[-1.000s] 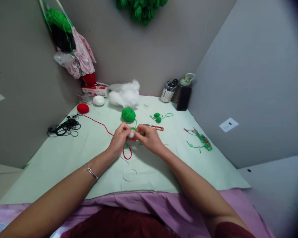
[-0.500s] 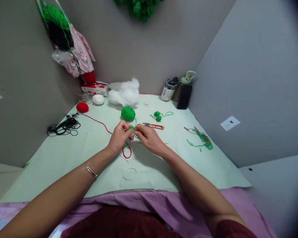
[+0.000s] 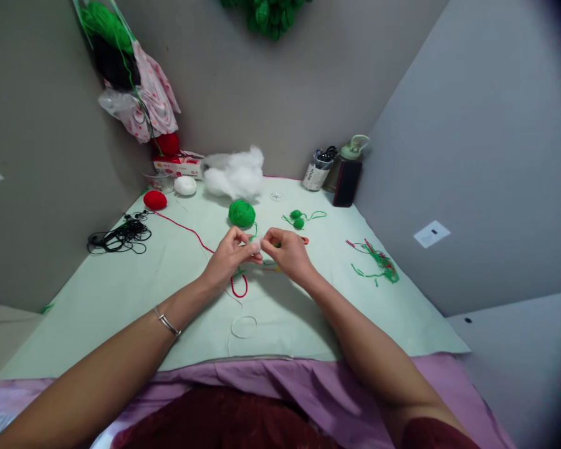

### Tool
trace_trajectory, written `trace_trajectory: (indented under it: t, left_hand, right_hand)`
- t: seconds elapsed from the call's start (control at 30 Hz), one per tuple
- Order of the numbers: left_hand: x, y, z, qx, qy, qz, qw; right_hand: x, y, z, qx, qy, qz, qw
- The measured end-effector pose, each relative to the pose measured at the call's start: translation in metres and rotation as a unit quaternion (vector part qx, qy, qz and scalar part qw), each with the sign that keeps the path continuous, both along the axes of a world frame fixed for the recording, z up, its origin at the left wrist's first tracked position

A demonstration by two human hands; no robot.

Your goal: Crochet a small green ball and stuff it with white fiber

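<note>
Over the middle of the table, my left hand (image 3: 231, 254) is closed on a small white and green crochet piece (image 3: 257, 244). My right hand (image 3: 290, 254) is closed with its fingertips pinched at the right side of that piece; what lies within these fingers is hidden. A green yarn ball (image 3: 242, 214) sits just behind, its strand running toward my hands. Below my left hand lies a loop of red yarn (image 3: 239, 295), and nearer me a curl of thin white yarn (image 3: 244, 327). Orange thread snips (image 3: 305, 240) lie mostly hidden behind my right hand.
White stuffing (image 3: 236, 174), a white yarn ball (image 3: 185, 186) and a red yarn ball (image 3: 155, 200) sit at the back left. Black cord (image 3: 121, 237) lies left. Two small green balls (image 3: 297, 219), yarn scraps (image 3: 383, 265), a phone (image 3: 347, 183) and a pen cup (image 3: 315, 173) are rightward.
Both hands have shifted slightly to the right with the small piece, whose white part now shows more. My right hand now covers most of the snips.
</note>
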State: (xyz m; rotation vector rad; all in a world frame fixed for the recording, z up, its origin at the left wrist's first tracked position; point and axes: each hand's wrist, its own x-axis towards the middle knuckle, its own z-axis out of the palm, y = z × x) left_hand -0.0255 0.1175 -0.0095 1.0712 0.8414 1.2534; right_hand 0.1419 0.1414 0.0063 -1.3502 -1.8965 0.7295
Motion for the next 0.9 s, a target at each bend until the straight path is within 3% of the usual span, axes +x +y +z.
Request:
trace_trajectory:
  t: [0.2, 0.43, 0.9]
  left_hand:
    - [0.002, 0.008, -0.012, 0.012, 0.03, 0.021, 0.999]
    - [0.001, 0.016, -0.014, -0.003, 0.036, 0.065, 0.997]
    - [-0.005, 0.011, -0.004, -0.044, -0.008, -0.004, 0.999]
  right_hand:
    - [0.0, -0.002, 0.001, -0.037, 0.003, 0.064, 0.997]
    - [-0.014, -0.021, 0.007, -0.021, -0.018, 0.062, 0.998]
    - [-0.009, -0.013, -0.001, 0.032, -0.07, -0.001, 0.997]
